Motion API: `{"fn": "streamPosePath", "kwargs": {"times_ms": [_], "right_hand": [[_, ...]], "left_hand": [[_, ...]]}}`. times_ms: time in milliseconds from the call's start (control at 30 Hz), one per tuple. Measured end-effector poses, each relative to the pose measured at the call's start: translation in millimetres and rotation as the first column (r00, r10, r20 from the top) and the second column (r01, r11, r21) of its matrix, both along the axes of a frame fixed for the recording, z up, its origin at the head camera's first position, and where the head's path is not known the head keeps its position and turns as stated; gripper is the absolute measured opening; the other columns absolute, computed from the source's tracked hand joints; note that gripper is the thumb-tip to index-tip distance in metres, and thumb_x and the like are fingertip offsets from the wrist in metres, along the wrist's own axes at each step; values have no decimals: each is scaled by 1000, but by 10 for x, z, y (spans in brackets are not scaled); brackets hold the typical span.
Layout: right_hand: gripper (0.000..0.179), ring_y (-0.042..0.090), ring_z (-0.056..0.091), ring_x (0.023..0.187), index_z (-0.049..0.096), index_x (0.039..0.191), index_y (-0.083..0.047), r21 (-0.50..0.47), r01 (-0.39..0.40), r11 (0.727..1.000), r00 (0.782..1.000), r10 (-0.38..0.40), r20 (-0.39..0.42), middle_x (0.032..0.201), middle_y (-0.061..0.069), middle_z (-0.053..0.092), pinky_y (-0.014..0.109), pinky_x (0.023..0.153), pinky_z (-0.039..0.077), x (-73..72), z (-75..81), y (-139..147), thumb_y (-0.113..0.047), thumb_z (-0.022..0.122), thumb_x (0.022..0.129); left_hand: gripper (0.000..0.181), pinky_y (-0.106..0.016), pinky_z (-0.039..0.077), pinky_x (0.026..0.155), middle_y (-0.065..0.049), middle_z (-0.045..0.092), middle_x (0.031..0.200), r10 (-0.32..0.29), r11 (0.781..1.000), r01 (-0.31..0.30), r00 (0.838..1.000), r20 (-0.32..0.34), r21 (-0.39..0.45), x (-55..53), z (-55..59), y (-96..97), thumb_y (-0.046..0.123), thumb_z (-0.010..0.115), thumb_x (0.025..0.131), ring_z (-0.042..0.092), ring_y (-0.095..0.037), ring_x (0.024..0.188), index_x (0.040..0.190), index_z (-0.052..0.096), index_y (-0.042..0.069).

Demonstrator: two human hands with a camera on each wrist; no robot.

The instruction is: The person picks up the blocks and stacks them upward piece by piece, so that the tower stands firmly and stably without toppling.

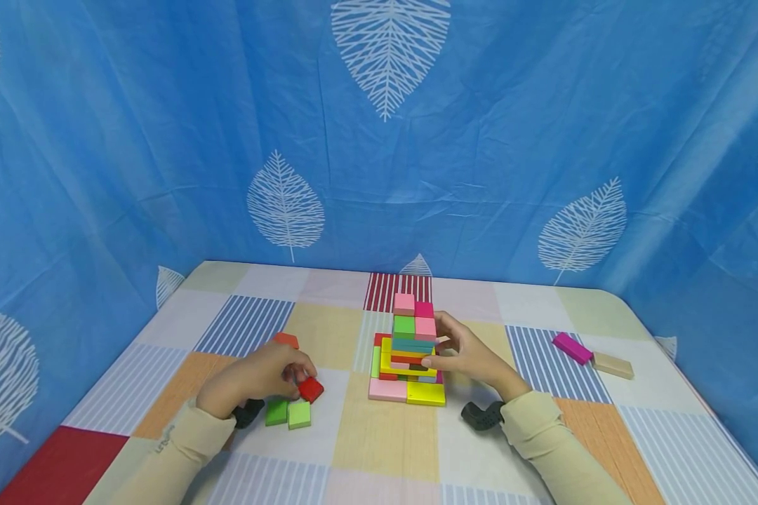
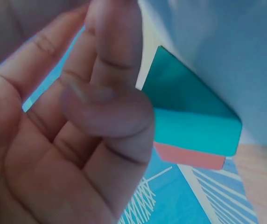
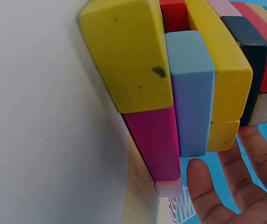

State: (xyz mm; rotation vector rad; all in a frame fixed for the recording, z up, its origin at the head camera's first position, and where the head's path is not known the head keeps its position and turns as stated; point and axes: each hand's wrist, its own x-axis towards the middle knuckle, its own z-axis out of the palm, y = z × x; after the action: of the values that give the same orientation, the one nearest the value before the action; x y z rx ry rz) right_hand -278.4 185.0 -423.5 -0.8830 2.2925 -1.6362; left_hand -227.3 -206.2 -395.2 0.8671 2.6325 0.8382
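At the left, my left hand [image 1: 262,375] has its fingertips and thumb at a small red block [image 1: 311,389], which sits tilted as if pinched. In the left wrist view the curled fingers [image 2: 117,42] hide that block. Near this hand are a green block [image 1: 276,412], a light green block [image 1: 300,415] and an orange block [image 1: 286,340]; a teal block [image 2: 194,130] shows against a salmon one. My right hand [image 1: 470,354] rests at the right side of a layered tower of coloured blocks [image 1: 404,345], thumb in front, fingers [image 3: 203,186] extended beside its yellow and dark blocks.
Further right lie a magenta block [image 1: 571,348] and a plain wood block [image 1: 613,365]. A patchwork cloth [image 1: 385,435] covers the table. A blue curtain with white leaves [image 1: 467,140] hangs behind and at both sides.
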Motion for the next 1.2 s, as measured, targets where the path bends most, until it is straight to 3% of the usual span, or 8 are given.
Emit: {"fn": "streamPosePath", "kwargs": {"times_ms": [233, 533, 800, 900, 1067, 1200], "right_hand": [[73, 34, 59, 120, 49, 152, 2, 0, -1, 1000, 1000, 1, 2, 138, 21, 62, 38, 99, 56, -3, -4, 5, -18, 84, 91], [73, 34, 59, 120, 48, 151, 2, 9, 4, 1000, 1000, -4, 1, 140, 21, 61, 37, 99, 57, -9, -9, 5, -19, 84, 91], [74, 34, 59, 120, 48, 152, 2, 8, 3, 1000, 1000, -3, 1, 140, 21, 61, 36, 99, 57, -8, -14, 9, -19, 84, 91], [74, 34, 59, 120, 48, 152, 2, 5, -1, 1000, 1000, 1, 0, 140, 22, 61, 37, 99, 57, -9, -15, 10, -19, 84, 91], [75, 34, 59, 119, 47, 152, 2, 1, -7, 1000, 1000, 7, -3, 138, 22, 62, 37, 98, 57, -15, -24, 16, -20, 84, 91], [74, 34, 59, 120, 48, 152, 2, 4, -4, 1000, 1000, 4, -1, 139, 21, 62, 37, 99, 56, -18, -25, 14, -19, 84, 91]], "left_hand": [[25, -24, 51, 67, 6, 64, 86, 16, 1000, -15, 999, -40, 26, 10, -2, 45, 0, 90, 83, 51, -3, 71, 103, 77, 7], [20, -25, 50, 65, 7, 70, 92, 36, 996, -25, 991, -129, 84, -31, 27, 121, 6, 85, 86, 51, -3, 72, 103, 76, 8], [19, -34, 56, 73, 8, 75, 98, 60, 987, -30, 981, -184, 160, -70, 141, 256, 12, 84, 87, 63, -19, 81, 106, 80, 11], [20, -39, 56, 77, 7, 76, 103, 100, 977, -52, 969, -228, 205, -85, 230, 343, 14, 85, 87, 64, -22, 87, 107, 79, 13], [24, -42, 53, 80, 4, 75, 105, 193, 950, -98, 931, -310, 296, -141, 346, 482, 12, 86, 87, 63, -21, 90, 109, 78, 12], [25, -42, 52, 81, 0, 76, 106, 226, 926, -91, 910, -347, 365, -208, 410, 575, 12, 85, 87, 63, -22, 93, 111, 79, 9]]}}
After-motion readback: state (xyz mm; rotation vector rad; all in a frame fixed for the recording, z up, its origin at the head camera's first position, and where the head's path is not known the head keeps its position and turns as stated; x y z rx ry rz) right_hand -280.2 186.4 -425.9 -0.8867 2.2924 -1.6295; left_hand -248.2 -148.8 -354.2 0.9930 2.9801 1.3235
